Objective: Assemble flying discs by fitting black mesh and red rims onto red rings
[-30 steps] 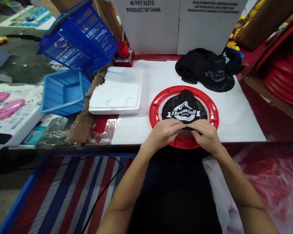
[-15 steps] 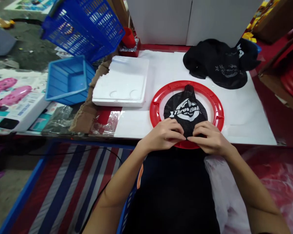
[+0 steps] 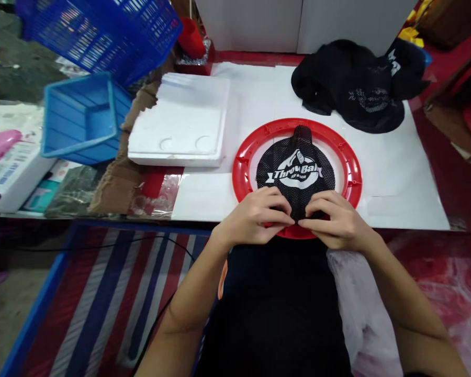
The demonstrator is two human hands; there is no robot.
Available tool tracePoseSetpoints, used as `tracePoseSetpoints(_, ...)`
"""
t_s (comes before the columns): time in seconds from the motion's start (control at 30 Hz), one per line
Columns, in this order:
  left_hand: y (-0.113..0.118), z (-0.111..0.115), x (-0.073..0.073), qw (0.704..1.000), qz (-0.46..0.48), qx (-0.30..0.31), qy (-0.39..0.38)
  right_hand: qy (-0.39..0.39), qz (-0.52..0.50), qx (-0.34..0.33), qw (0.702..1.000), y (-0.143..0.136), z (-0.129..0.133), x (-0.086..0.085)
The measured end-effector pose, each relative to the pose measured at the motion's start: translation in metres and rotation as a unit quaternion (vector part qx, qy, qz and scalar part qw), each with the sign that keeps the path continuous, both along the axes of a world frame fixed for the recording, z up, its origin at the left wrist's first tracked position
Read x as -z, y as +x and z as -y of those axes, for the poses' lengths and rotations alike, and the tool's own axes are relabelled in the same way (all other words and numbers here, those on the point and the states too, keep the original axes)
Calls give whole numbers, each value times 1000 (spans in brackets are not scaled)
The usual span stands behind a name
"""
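The left hand point(image 3: 261, 214) and the right hand point(image 3: 335, 220) are close together at the near side of a red ring point(image 3: 242, 170). Both hands pinch the near edge of a black net cloth point(image 3: 317, 183) — fingers and thumbs squeezed on it, the tips almost meeting. The cloth lies inside the ring, with white words on it and a narrow part reaching the far side of the ring. It may be tucked under the fingers there, but that bit is hard to see.

The ring lies flat on white paper point(image 3: 392, 207) on the surface. More black cloths point(image 3: 353, 84) sit in a heap behind it, to the right. To the left is a white foam slab point(image 3: 180, 120) with a broken edge. Past that are a light blue bin point(image 3: 82, 118) and a dark blue basket point(image 3: 102, 36), which is tipped over on a slant.
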State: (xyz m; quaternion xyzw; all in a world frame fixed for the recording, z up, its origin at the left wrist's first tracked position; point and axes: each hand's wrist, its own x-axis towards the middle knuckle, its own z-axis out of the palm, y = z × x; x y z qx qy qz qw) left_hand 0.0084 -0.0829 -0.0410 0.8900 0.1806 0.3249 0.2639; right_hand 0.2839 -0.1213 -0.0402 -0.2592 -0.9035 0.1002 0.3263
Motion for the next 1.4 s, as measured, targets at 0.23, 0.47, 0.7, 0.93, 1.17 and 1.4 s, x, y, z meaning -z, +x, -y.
tracePoseSetpoints(0.23, 1, 1, -3, 999, -18, 1, 42, 83, 16, 7, 996, -2, 3, 4)
tracePoseSetpoints(0.47, 0, -1, -6, 998, -48, 21, 47, 240, 202, -54, 948, -4, 10, -23)
tracePoseSetpoints(0.7, 10, -3, -3, 969, -64, -226, 81, 211, 299, 17, 930, -37, 43, -31)
tracePoseSetpoints(0.93, -1, -62, -3, 970, -222, -97, 8, -45, 229, -61, 970, -44, 14, -65)
tracePoseSetpoints(1.17, 6, -122, -36, 959, -276, 12, -71, -127, 185, 173, 959, -2, -91, -26)
tracePoseSetpoints(1.4, 40, -108, -22, 963, -245, -108, 32, -233, 182, 99, 950, -3, -140, -36)
